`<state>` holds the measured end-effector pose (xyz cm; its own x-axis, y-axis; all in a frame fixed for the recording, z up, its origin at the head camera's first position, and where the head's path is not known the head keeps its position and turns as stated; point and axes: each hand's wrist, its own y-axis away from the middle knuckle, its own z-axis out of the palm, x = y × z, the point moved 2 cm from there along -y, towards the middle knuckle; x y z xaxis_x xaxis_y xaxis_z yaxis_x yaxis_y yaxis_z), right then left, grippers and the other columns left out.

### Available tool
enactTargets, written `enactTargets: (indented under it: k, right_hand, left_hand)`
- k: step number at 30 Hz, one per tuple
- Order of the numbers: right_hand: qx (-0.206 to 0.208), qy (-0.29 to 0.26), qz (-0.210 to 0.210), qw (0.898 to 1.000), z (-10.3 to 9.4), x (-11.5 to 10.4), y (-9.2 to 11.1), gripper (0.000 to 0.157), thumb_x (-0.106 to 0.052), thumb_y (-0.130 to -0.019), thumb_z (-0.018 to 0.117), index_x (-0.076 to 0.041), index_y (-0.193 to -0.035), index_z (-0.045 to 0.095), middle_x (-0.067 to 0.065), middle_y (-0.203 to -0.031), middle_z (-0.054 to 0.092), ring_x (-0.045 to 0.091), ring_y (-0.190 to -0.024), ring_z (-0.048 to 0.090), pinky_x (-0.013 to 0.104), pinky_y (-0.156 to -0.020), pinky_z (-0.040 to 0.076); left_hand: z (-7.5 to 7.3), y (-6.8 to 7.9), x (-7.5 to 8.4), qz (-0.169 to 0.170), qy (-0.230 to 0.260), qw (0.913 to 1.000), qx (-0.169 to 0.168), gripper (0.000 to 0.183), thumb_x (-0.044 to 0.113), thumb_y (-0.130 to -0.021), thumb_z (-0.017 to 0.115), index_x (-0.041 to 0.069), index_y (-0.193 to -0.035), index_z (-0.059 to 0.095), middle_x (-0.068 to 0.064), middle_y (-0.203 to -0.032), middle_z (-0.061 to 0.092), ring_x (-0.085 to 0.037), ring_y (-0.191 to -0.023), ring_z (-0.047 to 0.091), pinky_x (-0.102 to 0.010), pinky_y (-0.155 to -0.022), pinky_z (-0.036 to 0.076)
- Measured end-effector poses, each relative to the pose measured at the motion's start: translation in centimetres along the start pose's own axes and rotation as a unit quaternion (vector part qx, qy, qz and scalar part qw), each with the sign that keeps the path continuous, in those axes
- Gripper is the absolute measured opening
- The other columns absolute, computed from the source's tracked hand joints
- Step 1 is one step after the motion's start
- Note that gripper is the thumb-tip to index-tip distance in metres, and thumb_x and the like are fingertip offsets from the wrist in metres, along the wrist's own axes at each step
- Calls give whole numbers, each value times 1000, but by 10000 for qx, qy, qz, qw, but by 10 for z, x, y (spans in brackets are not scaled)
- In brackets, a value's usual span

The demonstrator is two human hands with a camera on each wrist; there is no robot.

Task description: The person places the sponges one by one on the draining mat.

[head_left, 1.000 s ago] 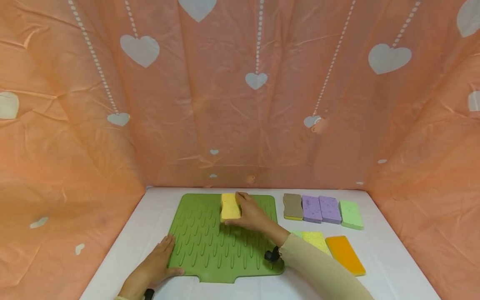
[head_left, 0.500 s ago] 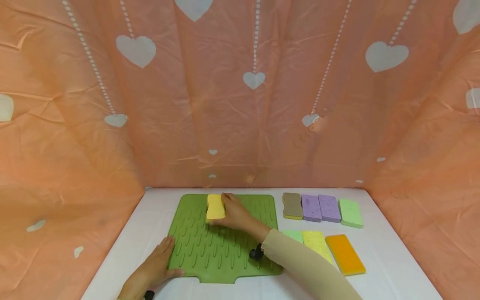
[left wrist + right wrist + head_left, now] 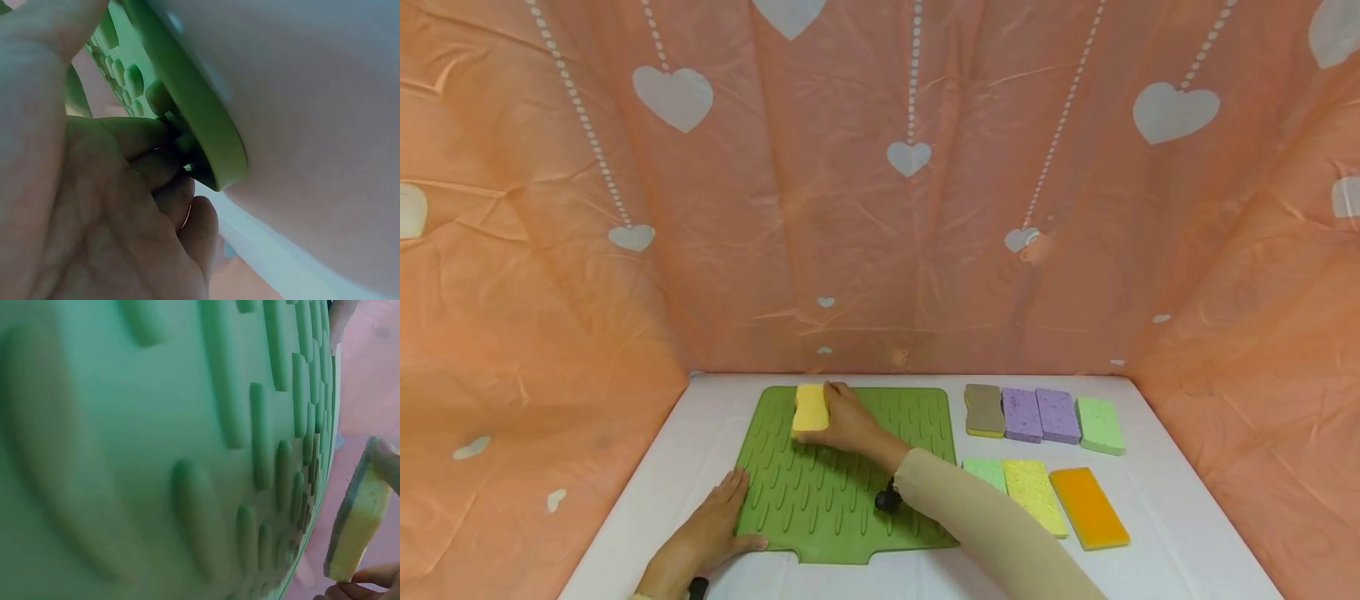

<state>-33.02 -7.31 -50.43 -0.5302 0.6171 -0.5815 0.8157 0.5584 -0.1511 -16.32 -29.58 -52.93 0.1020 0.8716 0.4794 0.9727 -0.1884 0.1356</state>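
Observation:
A green ribbed mat (image 3: pixel 835 492) lies on the white table. My right hand (image 3: pixel 842 421) grips a yellow sponge (image 3: pixel 810 408) at the mat's far left part; the head view does not show if the sponge touches the mat. In the right wrist view the yellow sponge (image 3: pixel 353 531) shows edge-on, pinched between fingertips (image 3: pixel 387 459) just above the mat's ridges (image 3: pixel 187 456). My left hand (image 3: pixel 703 533) lies flat on the mat's near left corner, fingers spread. The left wrist view shows the fingers (image 3: pixel 150 181) against the mat's edge (image 3: pixel 200 125).
Right of the mat lie two rows of sponges: brown (image 3: pixel 983 409), two purple (image 3: pixel 1021 414), light green (image 3: pixel 1100 425) behind; green (image 3: pixel 985 472), yellow speckled (image 3: pixel 1033 497) and orange (image 3: pixel 1088 518) in front. Orange heart-print cloth (image 3: pixel 880 183) walls the table on three sides.
My right hand has carried the yellow sponge leftward along the far part of the mat. The left hand has stayed on the mat's near left corner.

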Motion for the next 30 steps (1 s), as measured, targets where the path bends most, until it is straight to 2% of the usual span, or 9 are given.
enactTargets:
  k: [4,10,18,26,30]
  right_hand:
    - [59,-95,1,9999,4,-6,-8,109,-54,-88,88,-1,-166,34,17,-159,47,29,-133,56,41,-105,55]
    - [43,-120,195,9997,10,-13,-17,111,-53,-88,88,2,-166,32,20,-162,44,31,-134,55,43,-105,55]
    - [55,-108,358,9993,21,-12,-27,113,-56,-88,87,7,-164,32,22,-163,43,32,-134,56,43,-106,55]
    - [138,-59,623,9979,25,-6,-36,111,-57,-87,88,4,-163,36,21,-162,45,33,-136,56,47,-108,55]
    - [138,41,585,9982,25,-9,-38,109,-57,-86,88,5,-162,38,20,-159,48,32,-135,56,46,-109,54]
  left_hand:
    - [0,0,-1,-9,-90,9999,50,121,42,-81,92,-26,-155,26,-46,-165,20,-62,-154,19,-72,-124,22]
    - [1,0,1,-45,-131,9999,51,119,41,-82,92,-25,-156,26,-44,-166,20,-61,-155,19,-71,-125,22]
    - [1,1,2,-44,-135,9999,35,118,41,-82,92,-25,-156,27,-44,-166,20,-61,-155,19,-71,-125,21]
    - [1,2,5,-7,-119,9999,36,116,38,-82,92,-26,-155,27,-46,-165,20,-61,-155,20,-70,-125,23]
    - [1,2,4,-10,-193,9998,74,117,40,-82,92,-26,-155,27,-46,-165,21,-61,-155,20,-69,-126,22]
